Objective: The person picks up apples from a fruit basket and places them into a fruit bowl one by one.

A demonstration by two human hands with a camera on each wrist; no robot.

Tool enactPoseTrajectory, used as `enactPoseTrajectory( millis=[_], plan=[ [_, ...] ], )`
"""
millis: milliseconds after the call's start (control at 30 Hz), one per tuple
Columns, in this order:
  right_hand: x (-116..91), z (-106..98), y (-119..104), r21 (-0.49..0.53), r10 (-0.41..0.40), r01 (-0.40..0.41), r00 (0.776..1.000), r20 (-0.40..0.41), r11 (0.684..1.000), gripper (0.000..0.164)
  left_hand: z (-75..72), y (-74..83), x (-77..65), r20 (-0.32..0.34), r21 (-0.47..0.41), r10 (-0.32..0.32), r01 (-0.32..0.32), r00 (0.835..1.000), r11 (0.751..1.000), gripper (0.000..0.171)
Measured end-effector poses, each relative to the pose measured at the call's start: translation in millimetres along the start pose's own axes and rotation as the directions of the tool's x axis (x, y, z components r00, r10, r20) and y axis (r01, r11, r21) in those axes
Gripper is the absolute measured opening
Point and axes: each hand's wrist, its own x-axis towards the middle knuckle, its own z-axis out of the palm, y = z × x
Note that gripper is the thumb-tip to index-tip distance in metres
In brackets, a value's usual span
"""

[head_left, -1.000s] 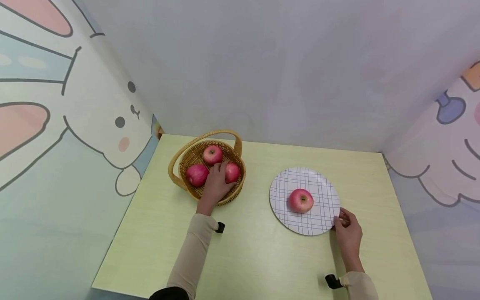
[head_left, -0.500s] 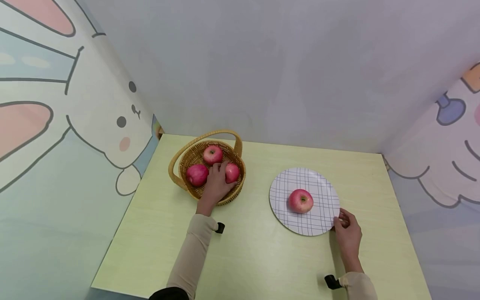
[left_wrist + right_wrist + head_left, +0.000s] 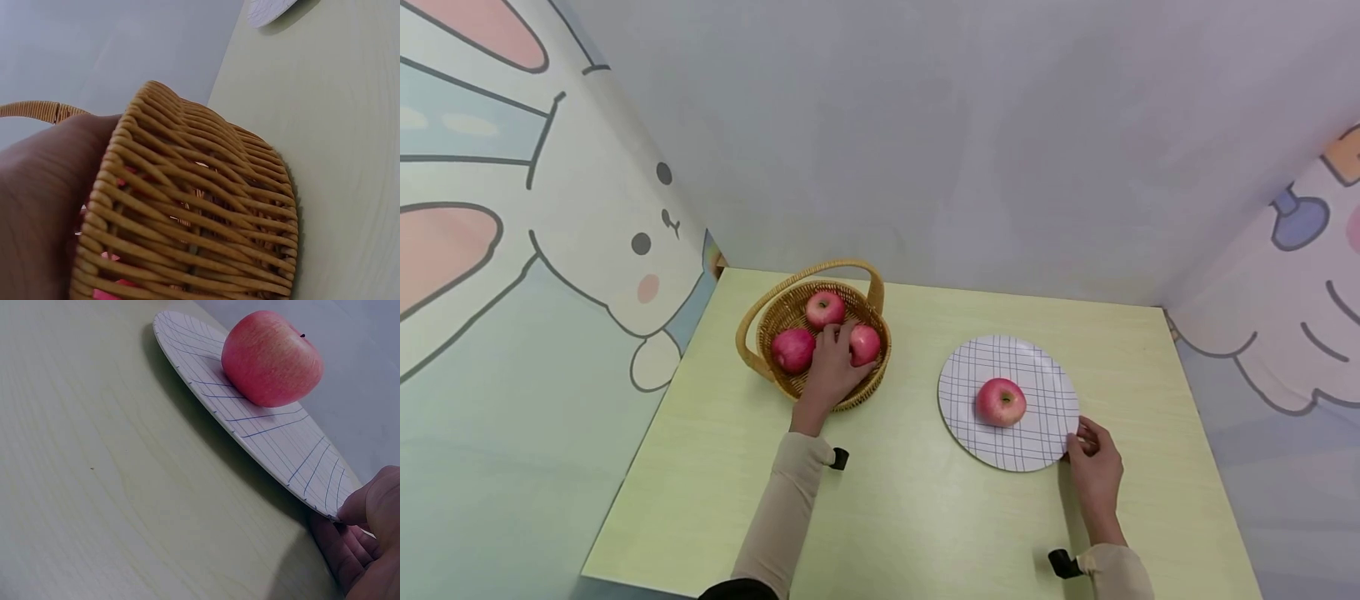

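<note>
My left hand (image 3: 832, 367) reaches into a wicker basket (image 3: 770, 323), its fingers and thumb around the red apple (image 3: 866, 344) at the right side. Two more apples lie in the basket, one at the back (image 3: 825, 308) and one at the left (image 3: 793, 350). In the left wrist view the basket's woven wall (image 3: 194, 206) hides the fingertips. My right hand (image 3: 1097, 468) pinches the near right rim of a white plate (image 3: 1037, 442) with a blue grid, thumb on top and fingers below. One red apple (image 3: 272, 359) sits on that plate.
Both items stand on a pale yellow-green table (image 3: 895, 517). The basket's arched handle (image 3: 831, 265) rises over its back and left. Behind the table is a grey wall (image 3: 940, 150); a cartoon rabbit is painted on the left wall (image 3: 580, 167).
</note>
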Motion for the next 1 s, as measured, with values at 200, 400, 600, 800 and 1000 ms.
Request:
enactPoseTrajectory(
  millis=[200,400,600,800,1000],
  plan=[
    [1,1,1,-0.002,0.008,-0.008,1.0,-0.003,1.0,0.047,-5.4,5.9,-0.5,-0.044,-0.013,0.033,-0.034,0.998,0.999,0.085],
    [2,2,1,0.002,-0.001,0.001,1.0,-0.013,1.0,0.046,-10.9,13.9,0.1,-0.082,-0.044,0.057,-0.061,0.995,0.997,0.083],
    [1,2,2,0.002,-0.002,0.003,1.0,-0.018,1.0,0.046,-14.9,28.6,-0.2,-0.066,-0.08,0.052,-0.057,0.996,0.995,0.082],
    [2,2,3,0.005,0.008,-0.008,1.0,-0.012,1.0,0.046,-10.9,42.7,0.2,-0.065,-0.079,0.071,-0.076,0.995,0.994,0.082],
    [5,5,5,0.007,0.004,-0.004,1.0,-0.017,1.0,0.046,-6.8,52.3,-1.0,-0.122,-0.077,0.144,-0.154,0.982,0.985,0.082]
  ],
)
